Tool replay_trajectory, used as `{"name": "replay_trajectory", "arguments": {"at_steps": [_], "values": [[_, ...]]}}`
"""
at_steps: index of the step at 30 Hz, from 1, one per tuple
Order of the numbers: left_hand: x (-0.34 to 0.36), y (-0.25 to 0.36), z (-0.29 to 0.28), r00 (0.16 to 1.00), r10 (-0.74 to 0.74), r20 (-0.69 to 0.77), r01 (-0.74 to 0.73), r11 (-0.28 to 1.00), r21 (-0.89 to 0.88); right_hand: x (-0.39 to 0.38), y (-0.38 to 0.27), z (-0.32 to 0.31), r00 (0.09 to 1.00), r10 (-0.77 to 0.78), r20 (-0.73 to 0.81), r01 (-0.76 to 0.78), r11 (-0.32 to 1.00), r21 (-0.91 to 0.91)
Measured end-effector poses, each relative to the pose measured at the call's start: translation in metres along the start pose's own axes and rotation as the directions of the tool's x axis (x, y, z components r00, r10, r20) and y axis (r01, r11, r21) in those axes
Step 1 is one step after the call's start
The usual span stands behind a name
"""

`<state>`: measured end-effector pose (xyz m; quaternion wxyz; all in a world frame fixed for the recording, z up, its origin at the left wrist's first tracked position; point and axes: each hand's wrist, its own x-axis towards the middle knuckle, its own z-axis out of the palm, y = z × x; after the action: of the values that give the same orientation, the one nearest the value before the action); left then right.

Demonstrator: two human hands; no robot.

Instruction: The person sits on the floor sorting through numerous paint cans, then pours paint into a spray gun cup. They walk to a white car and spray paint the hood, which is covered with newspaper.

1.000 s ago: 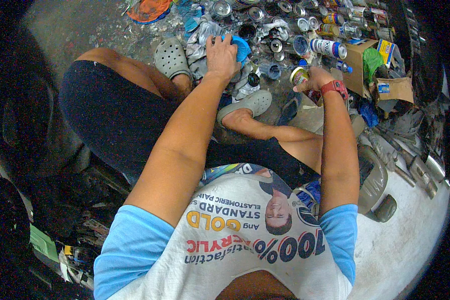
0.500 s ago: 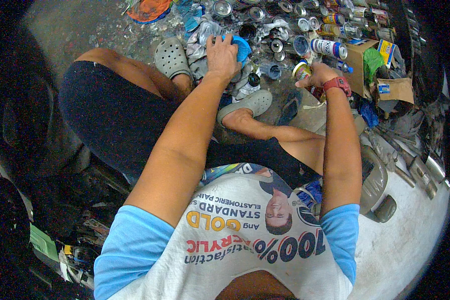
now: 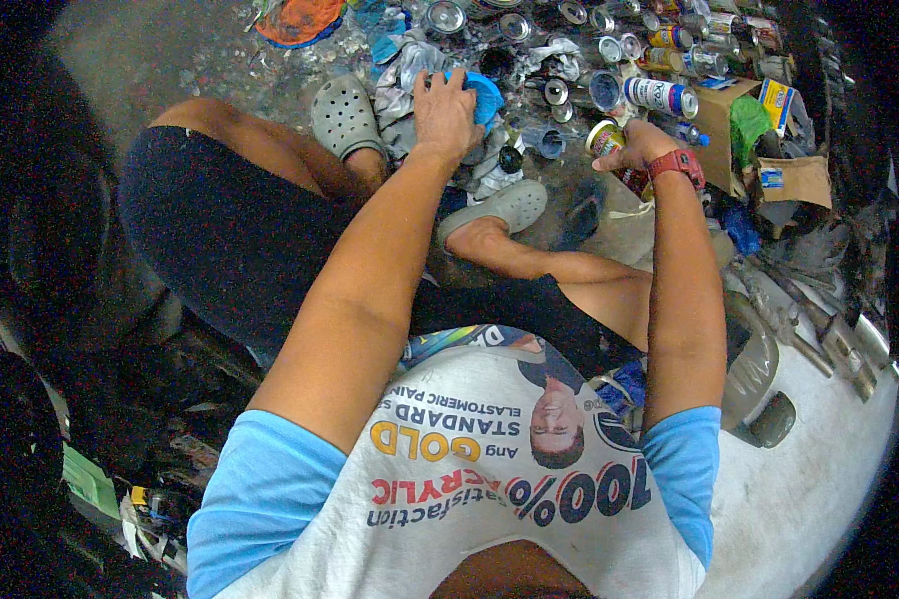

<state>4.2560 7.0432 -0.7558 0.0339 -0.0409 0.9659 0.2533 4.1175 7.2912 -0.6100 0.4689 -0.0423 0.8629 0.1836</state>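
Note:
My left hand [image 3: 445, 118] is curled over the edge of a blue round plastic piece [image 3: 485, 98], a shallow dish or lid, lying on crumpled grey rags [image 3: 400, 88]. Its palm faces down and its fingertips are partly hidden. Farther right, my right hand [image 3: 645, 148], with a red watch at the wrist, is wrapped around a small can [image 3: 605, 137] with a yellowish and red label. The thumb lies along its near side, and the can leans toward the left. Part of the can is hidden behind the hand.
Many tins and jars stand at the far right, with a white-and-blue can [image 3: 659, 96] lying just beyond my right hand. A cardboard box [image 3: 719, 115] holds a green bag. Dark cups [image 3: 510, 159] and a clear blue-tinted cup [image 3: 544, 142] sit between my hands. My grey clogs [image 3: 348, 118] flank the rags.
The can in my right hand has turned slightly, and that hand sits a touch farther right in the picture. My left hand stays on the blue piece. The whole view has shifted a little.

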Motion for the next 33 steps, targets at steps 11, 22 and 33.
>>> {"name": "replay_trajectory", "arguments": {"at_steps": [11,22,33], "values": [[0.002,0.005,-0.005,0.997,0.040,0.068,-0.044,0.997,0.058,0.015,0.010,0.030,0.997,-0.052,-0.060,0.052,0.999,-0.011],[0.006,0.018,0.005,0.991,0.129,-0.040,-0.123,0.984,0.127,0.078,0.063,0.141,0.977,-0.085,-0.197,0.168,0.873,0.457],[0.002,0.035,-0.003,0.980,0.195,-0.045,-0.185,0.968,0.172,0.098,0.082,0.254,0.663,0.743,0.095,0.297,-0.378,0.877]]}}
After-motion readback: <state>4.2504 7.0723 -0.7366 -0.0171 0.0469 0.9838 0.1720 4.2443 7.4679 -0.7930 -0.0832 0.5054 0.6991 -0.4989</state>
